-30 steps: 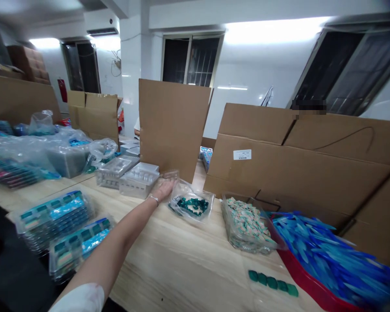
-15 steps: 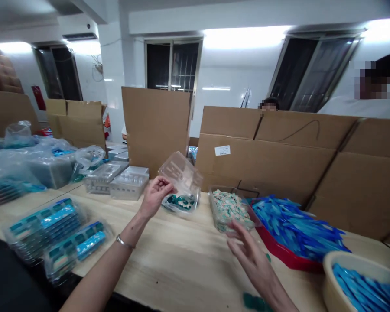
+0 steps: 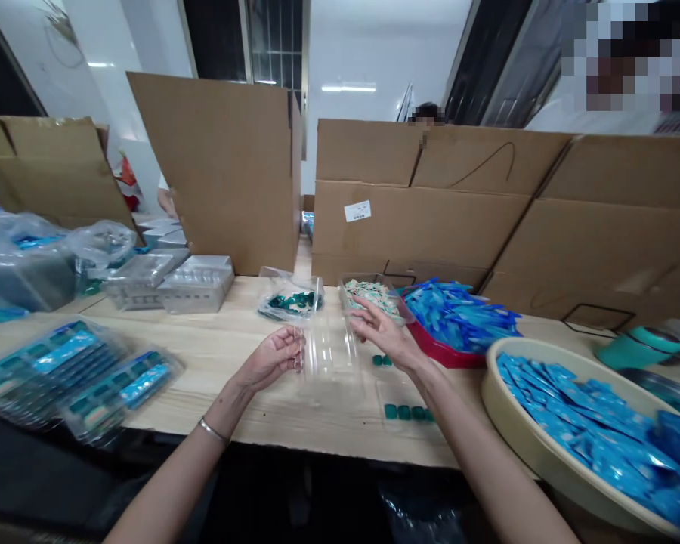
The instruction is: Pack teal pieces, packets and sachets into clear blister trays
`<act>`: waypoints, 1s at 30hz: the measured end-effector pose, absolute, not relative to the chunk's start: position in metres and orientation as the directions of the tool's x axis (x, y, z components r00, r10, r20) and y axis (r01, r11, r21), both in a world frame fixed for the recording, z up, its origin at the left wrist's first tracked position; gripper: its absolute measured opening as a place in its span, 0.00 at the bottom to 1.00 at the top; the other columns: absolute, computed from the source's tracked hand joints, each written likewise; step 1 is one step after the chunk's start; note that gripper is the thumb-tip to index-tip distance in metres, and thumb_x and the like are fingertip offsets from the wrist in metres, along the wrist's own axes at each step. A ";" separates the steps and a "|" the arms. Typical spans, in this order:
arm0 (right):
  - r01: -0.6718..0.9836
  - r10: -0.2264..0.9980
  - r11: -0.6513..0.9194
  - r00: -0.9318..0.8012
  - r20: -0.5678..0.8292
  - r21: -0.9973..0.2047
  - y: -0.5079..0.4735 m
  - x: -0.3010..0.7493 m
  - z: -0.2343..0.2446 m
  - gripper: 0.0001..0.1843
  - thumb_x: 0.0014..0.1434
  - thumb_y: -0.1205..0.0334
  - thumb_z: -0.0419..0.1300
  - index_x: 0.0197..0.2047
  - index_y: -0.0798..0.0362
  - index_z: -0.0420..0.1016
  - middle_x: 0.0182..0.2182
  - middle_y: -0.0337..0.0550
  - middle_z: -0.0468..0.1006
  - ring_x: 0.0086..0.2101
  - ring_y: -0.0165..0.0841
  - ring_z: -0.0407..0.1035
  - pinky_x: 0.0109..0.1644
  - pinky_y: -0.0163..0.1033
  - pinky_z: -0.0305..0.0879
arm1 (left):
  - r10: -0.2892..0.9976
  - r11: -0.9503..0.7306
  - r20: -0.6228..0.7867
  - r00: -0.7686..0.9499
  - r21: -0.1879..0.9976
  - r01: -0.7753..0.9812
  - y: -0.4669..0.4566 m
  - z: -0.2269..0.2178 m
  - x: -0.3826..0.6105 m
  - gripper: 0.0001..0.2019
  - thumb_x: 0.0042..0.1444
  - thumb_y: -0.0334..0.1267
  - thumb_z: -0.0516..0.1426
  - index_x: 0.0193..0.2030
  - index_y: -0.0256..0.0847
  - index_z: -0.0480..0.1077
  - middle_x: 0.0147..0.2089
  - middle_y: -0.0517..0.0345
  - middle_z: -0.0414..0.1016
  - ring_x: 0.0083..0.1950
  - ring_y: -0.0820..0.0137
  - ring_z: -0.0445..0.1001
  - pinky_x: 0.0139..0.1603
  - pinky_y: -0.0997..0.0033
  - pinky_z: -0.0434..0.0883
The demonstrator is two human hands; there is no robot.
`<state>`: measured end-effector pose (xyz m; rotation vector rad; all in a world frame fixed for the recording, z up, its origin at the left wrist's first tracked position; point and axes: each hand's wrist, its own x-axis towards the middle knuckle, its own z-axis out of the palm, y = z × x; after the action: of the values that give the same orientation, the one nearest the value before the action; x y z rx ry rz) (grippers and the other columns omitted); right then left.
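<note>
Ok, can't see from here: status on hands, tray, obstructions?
Left hand pinching clear plastic tray by left edge. Right hand open by its right edge, contact unclear. Nearest clutter: green pieces, right of tray.

The single view looks from the person's head, forward and down, over the pale wooden tabletop (image 3: 204, 344); the bare left hand (image 3: 273, 358) and bare right hand (image 3: 386, 332) are near, the brown cardboard barrier (image 3: 459, 227) farther.
</note>
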<state>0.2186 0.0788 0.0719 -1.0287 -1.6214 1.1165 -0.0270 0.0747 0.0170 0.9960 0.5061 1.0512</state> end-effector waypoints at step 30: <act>0.882 0.840 0.150 0.125 0.529 -0.447 -0.023 0.344 0.021 0.11 0.59 0.64 0.50 0.39 0.53 0.72 0.35 0.48 0.75 0.36 0.37 0.69 0.42 0.41 0.64 | 0.860 0.346 -0.226 0.458 0.917 -0.198 0.102 -0.013 0.028 0.24 0.46 0.37 0.63 0.50 0.42 0.60 0.38 0.55 0.74 0.35 0.65 0.77 0.38 0.62 0.75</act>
<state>0.3436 -0.0230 0.0205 -1.6690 -1.6942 -0.0729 0.0280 0.1017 -0.0134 0.9748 0.8237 0.7975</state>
